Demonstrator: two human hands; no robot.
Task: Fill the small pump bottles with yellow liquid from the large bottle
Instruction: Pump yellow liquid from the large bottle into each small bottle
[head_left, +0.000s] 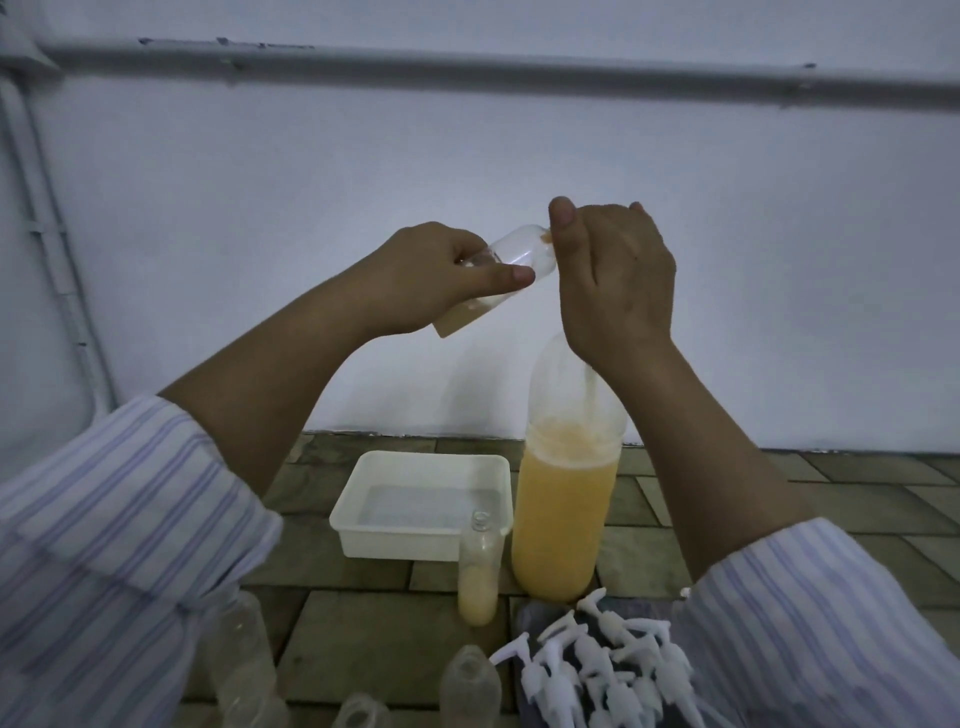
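A: Where do we find the small clear plastic bottle (511, 260) under fill?

B: We hold it raised well above the tiled surface (363, 639), tilted, its neck up and to the right, its base down and to the left. A little yellow liquid sits in the base. Our left hand (415, 275) grasps its body, thumb laid along the near side and fingers curled round the far side.

A: And our right hand (613, 275)?

B: It sits at the bottle's neck with fingers clenched and thumb raised. We cannot tell what, if anything, those fingers hold.

A: Where is the supply?

B: The large clear plastic bottle of yellow liquid (566, 514) stands upright below the right wrist, roughly two-thirds full, just beside the right edge of a white rectangular plastic tub (421, 499).

A: Other items?

B: One uncapped small clear bottle partly filled with yellow liquid (479, 571) stands upright at the tub's near right corner. Empty clear small bottles (470, 680) stand along the near edge of the tiled surface. White plastic pump heads (608, 670) lie heaped on a dark tray (524, 618) at the near right.
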